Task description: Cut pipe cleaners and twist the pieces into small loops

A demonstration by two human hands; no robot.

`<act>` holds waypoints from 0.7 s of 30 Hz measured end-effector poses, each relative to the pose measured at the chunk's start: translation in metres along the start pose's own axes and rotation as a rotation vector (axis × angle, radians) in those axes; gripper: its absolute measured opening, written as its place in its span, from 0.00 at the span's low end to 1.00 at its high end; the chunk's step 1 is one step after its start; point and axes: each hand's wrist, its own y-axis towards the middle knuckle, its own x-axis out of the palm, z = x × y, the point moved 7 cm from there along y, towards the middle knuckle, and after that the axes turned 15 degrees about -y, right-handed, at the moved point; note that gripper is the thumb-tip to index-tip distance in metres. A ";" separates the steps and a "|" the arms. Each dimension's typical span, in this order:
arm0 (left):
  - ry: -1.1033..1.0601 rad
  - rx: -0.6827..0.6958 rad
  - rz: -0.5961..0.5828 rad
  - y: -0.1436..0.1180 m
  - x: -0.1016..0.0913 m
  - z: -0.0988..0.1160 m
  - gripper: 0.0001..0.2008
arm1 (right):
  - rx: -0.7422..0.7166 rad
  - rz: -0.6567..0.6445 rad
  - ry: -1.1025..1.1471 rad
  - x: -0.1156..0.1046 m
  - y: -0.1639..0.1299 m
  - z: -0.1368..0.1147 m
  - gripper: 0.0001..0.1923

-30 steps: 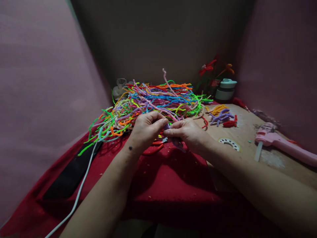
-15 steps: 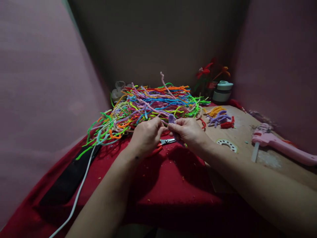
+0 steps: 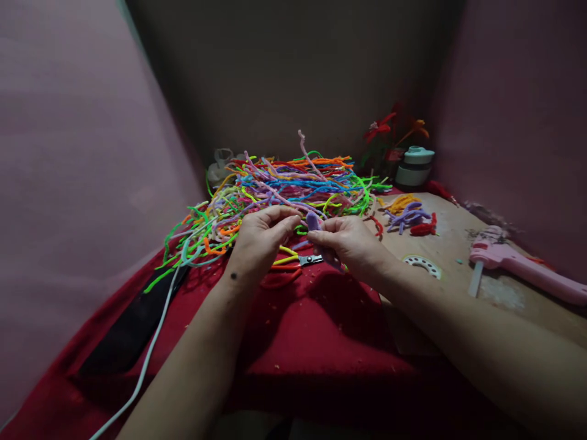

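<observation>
Head view: the right hand pinched a bent lilac pipe cleaner above the red cloth, while the left hand, fingers loosely curled and apparently empty, hovered just beside it. Shaping seemed underway; the next bend would need both hands gripping.

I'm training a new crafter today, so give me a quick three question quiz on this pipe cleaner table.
1. True or false: the right hand pinches a purple pipe cleaner piece.
2. What lies on the red cloth just below the hands? A) scissors B) a spoon C) a pencil
3. Which tool lies at the far right of the table?

Key: 1 true. 2 A. 3 the pink glue gun.
</observation>
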 end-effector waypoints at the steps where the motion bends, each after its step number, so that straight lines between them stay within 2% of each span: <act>1: -0.089 -0.034 -0.029 0.000 0.000 -0.002 0.10 | -0.004 -0.038 -0.006 0.003 -0.001 0.000 0.13; 4: -0.214 -0.126 -0.156 0.000 0.005 -0.006 0.12 | -0.015 -0.132 -0.034 0.011 -0.004 0.000 0.13; 8: -0.178 -0.202 -0.246 -0.003 0.002 -0.007 0.10 | -0.025 -0.235 -0.080 0.017 -0.006 -0.001 0.13; 12: -0.121 -0.213 -0.323 -0.006 0.003 -0.002 0.08 | -0.021 -0.336 -0.101 0.022 -0.010 -0.003 0.13; 15: -0.015 -0.146 -0.289 -0.005 0.004 0.001 0.07 | -0.024 -0.329 -0.093 0.021 -0.011 -0.005 0.13; 19: 0.236 0.051 -0.156 -0.003 0.008 0.009 0.07 | -0.017 -0.277 -0.063 0.018 -0.008 0.000 0.14; 21: 0.297 0.107 -0.098 -0.003 0.008 0.012 0.07 | -0.026 -0.250 -0.034 0.016 -0.005 0.002 0.14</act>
